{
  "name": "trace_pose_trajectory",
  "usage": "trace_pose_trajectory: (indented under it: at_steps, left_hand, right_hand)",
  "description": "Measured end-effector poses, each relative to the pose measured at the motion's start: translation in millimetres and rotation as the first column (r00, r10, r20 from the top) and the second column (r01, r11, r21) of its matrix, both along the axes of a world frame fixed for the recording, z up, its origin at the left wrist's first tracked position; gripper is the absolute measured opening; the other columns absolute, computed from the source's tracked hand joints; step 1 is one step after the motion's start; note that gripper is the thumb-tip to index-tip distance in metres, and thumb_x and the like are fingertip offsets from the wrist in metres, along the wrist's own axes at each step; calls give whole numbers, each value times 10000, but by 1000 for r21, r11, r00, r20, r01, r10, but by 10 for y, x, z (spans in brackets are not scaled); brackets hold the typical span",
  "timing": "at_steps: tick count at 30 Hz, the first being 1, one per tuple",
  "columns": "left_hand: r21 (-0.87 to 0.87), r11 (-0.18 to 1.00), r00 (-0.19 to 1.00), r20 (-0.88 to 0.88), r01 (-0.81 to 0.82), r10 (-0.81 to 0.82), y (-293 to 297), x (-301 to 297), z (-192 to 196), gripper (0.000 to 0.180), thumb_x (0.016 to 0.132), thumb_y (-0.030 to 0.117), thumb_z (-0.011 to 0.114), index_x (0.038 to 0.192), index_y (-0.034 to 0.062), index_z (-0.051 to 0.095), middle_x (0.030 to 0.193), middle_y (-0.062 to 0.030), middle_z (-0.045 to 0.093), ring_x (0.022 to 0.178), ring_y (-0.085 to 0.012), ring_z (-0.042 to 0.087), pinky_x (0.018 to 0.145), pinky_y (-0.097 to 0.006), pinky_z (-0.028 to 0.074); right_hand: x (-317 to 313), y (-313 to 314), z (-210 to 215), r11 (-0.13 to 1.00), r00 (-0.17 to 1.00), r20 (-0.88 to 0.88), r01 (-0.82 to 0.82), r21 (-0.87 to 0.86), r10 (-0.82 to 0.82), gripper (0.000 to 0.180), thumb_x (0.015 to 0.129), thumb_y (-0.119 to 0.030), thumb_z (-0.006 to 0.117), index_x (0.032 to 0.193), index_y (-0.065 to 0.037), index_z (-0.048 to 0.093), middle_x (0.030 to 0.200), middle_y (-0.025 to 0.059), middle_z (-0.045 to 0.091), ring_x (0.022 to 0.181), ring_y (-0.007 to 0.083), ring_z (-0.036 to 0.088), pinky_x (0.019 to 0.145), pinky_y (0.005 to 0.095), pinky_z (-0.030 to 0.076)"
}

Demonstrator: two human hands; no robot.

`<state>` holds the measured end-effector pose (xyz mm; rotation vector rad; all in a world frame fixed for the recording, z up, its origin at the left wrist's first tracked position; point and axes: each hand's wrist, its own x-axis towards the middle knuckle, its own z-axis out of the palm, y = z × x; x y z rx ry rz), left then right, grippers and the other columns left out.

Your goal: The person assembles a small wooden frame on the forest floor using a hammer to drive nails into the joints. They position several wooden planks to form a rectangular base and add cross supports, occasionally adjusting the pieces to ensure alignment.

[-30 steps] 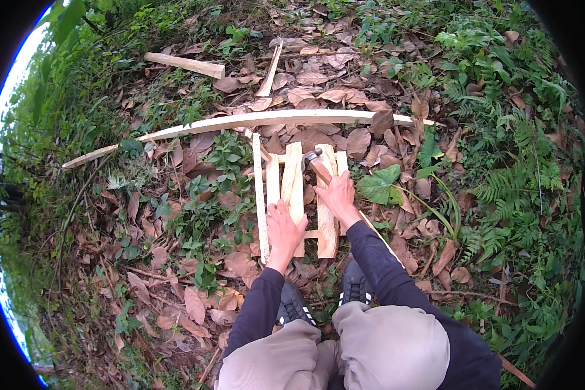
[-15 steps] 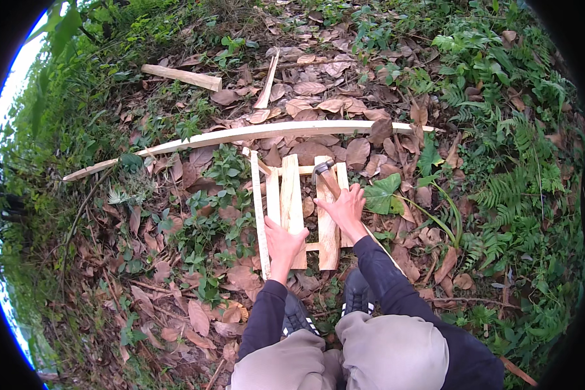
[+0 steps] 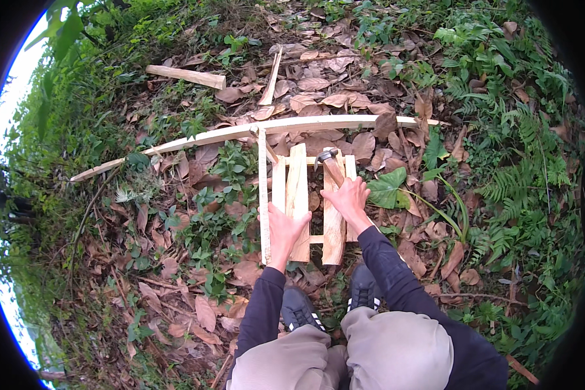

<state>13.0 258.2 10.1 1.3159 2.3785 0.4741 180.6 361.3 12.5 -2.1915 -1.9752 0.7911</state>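
Note:
A small slatted wooden frame of pale raw wood lies before my feet, with a long upright side bar [image 3: 263, 188] along its left. My left hand [image 3: 285, 233] straddles the left slat [image 3: 298, 179], thumb at its right edge and fingers on its left. My right hand [image 3: 348, 201] is closed around the handle of a hammer [image 3: 332, 170]. The hammer's dark head rests near the far end of the right slat [image 3: 333, 240], and the right thumb reaches over that slat. Crosspieces [image 3: 316, 239] show in the gap between the slats. Some right-hand fingers are hidden.
A long thin strip of wood [image 3: 221, 134] stretches across the ground just beyond the frame. Farther off lie a wood piece [image 3: 187, 76] and a split sliver [image 3: 272, 78]. Brown leaves, low plants and ferns [image 3: 507, 182] surround me. My shoes [image 3: 300, 308] are close to the frame.
The frame has shifted slightly away from me. The left slat has slid farther forward under my left hand. My right hand keeps the hammer, almost in place.

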Motion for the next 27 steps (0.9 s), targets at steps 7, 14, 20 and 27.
trace_pose_trajectory:
  at_steps: [7,14,20,27]
  left_hand:
    - [8,962,916,-309,272,-257,95,209,-203,927,741,448,826,1406,-26,387,1389,-232,405,1209,-406,444,929,-530,424]
    - [-180,952,943,-182,246,-278,334,255,-62,900,689,240,817,1398,-61,352,1319,-251,470,1150,-388,505,895,-484,508]
    - [99,987,975,173,126,-142,432,-18,30,779,701,181,783,1367,-23,433,1132,-265,648,1017,-412,662,903,-449,543]
    - [170,967,926,296,190,-234,191,-349,-220,708,812,191,750,1427,-5,460,1166,-259,656,1117,-378,628,976,-455,494]
  right_hand:
    - [237,-61,-205,981,999,-34,38,191,-32,627,799,-478,779,1097,65,680,1389,227,435,1270,376,434,1047,524,353]
    - [424,-331,-314,931,945,-304,215,295,-121,384,810,-325,783,913,32,682,979,146,580,948,321,587,835,439,454]
    - [401,-374,-266,928,938,-335,201,312,-90,289,821,-292,744,846,-10,685,892,162,604,830,367,633,766,475,486]
    - [284,-444,-271,942,900,-432,194,276,-59,297,827,-253,746,855,33,669,883,178,598,829,378,629,779,464,490]
